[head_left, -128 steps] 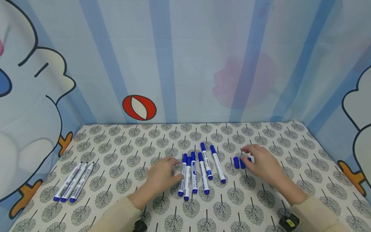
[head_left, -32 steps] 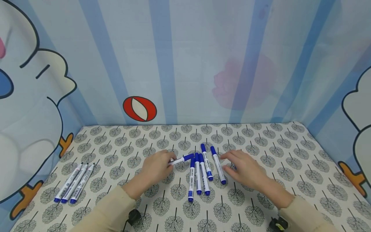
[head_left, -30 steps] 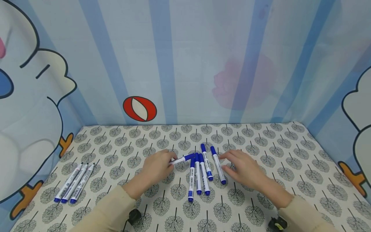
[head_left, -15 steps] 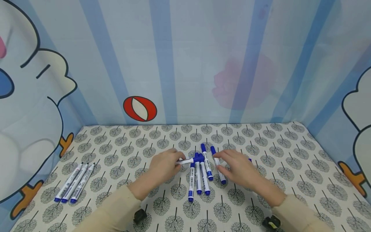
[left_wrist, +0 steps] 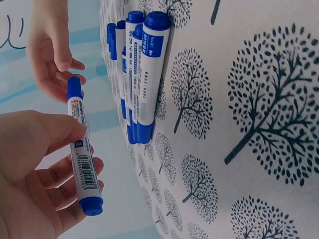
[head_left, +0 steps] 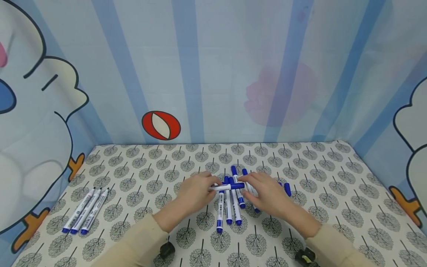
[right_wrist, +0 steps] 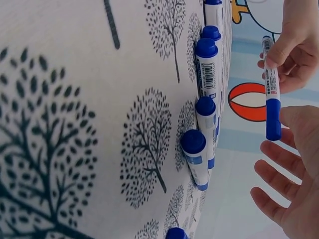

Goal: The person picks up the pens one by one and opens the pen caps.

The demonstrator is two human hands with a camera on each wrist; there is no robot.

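Observation:
My left hand (head_left: 197, 191) pinches a white marker (head_left: 221, 187) between thumb and fingers, above the table. Its blue cap points right; in the left wrist view the barcode and blue end of this marker (left_wrist: 85, 169) show below the thumb. My right hand (head_left: 267, 194) stands at the cap with thumb and fingers parted. In the right wrist view the thumb of the right hand (right_wrist: 299, 159) is right beside the blue cap (right_wrist: 273, 119). Below both hands lie several capped blue markers (head_left: 220, 215) in a loose row, the rightmost partly hidden by the right hand.
Three uncapped markers (head_left: 83, 211) lie side by side at the left, black tips pointing away. Loose blue caps (head_left: 287, 189) stand right of the right hand, partly hidden by it. A tree-print cloth (head_left: 333, 200) covers the table, with a striped curtain (head_left: 220, 74) behind.
My left hand has taken a marker from the row's left end, turned it sideways and carried it right. My right hand has moved left from the loose caps to the marker's cap.

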